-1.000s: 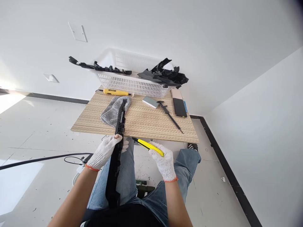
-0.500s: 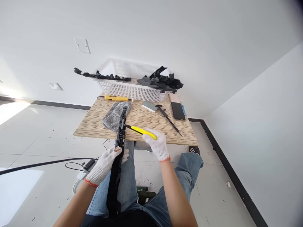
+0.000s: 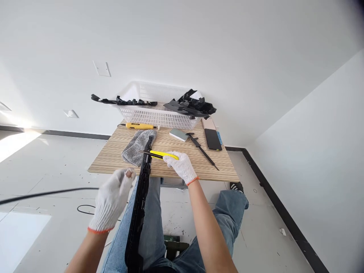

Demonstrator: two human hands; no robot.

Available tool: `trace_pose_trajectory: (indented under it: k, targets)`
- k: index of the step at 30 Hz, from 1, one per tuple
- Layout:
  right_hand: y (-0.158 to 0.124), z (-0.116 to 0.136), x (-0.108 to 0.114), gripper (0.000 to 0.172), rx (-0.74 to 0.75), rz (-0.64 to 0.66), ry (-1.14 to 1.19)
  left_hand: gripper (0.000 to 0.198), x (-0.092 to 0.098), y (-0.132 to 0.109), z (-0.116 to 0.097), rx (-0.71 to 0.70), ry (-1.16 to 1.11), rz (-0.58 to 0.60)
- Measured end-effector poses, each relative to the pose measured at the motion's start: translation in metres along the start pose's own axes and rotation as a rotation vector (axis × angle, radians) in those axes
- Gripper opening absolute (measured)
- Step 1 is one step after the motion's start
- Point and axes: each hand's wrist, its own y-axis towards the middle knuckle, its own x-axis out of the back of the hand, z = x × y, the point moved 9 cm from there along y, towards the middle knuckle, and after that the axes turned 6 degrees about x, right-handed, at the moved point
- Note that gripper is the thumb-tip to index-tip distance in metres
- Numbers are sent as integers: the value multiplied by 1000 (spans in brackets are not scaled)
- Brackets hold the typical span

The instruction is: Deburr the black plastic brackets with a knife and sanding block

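A long black plastic trim piece [image 3: 142,197] lies along my left thigh, its far end resting over the table edge and the grey cloth [image 3: 137,147]. My right hand [image 3: 182,167], in a white knit glove, is closed round a yellow and black utility knife [image 3: 163,154]. The knife's blade points left, across the upper part of the trim piece. My left hand [image 3: 112,199], gloved too with a bare thumb tip showing, hangs just left of the trim piece, apart from it. Its fingers are curled, and whatever may be inside them is hidden.
On the wood-grain table [image 3: 108,155] lie a yellow pen-shaped power tool [image 3: 140,126], a small grey-topped box [image 3: 178,134], a black caliper [image 3: 202,151] and a phone [image 3: 212,139]. Behind them stands a white basket [image 3: 159,117] with black plastic parts [image 3: 190,104]. A dark cable [image 3: 48,192] crosses at left.
My left hand has let go of the trim piece and moved left, its fingers curling. The knife has shifted left, its blade now across the trim piece. The view has tilted slightly upward.
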Motion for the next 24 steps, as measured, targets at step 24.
trace_pose_trajectory:
  k: [24]
  targets:
    - [-7, -6, 26, 43, -195, -342, 403, 44, -42, 66, -60, -98, 216, 88]
